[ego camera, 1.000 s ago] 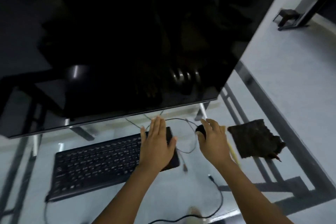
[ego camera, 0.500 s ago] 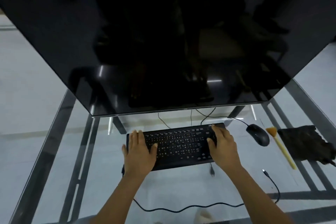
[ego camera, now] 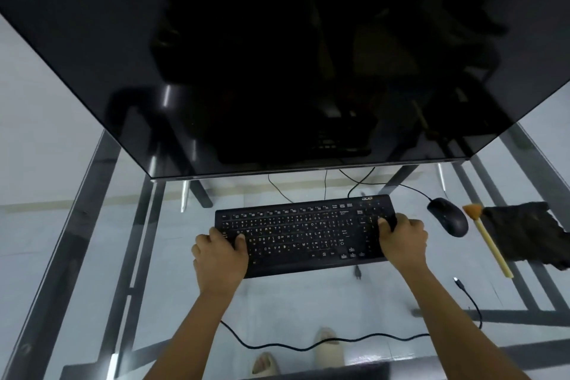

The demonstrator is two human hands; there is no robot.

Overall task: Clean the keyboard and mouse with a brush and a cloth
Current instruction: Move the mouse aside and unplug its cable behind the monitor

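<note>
One large monitor (ego camera: 277,55), glossy black and flat, filled the far half of the scene above one glass table (ego camera: 77,241) with dark metal rails showing through its clear top. One black rectangular keyboard (ego camera: 308,234) lay flat at the middle of the glass, below the screen's near edge. The left hand (ego camera: 220,256) gripped its left end, fingers curled over the keys; the right hand (ego camera: 402,241) gripped its right end likewise. To the right lay one crumpled dark cloth (ego camera: 524,234) near the table's right edge, one brush (ego camera: 489,241) with a pale straight handle and orange bristles touching it, and one smooth rounded black mouse (ego camera: 447,216) just left of the brush. Bare glass stretched left of the keyboard.
</note>
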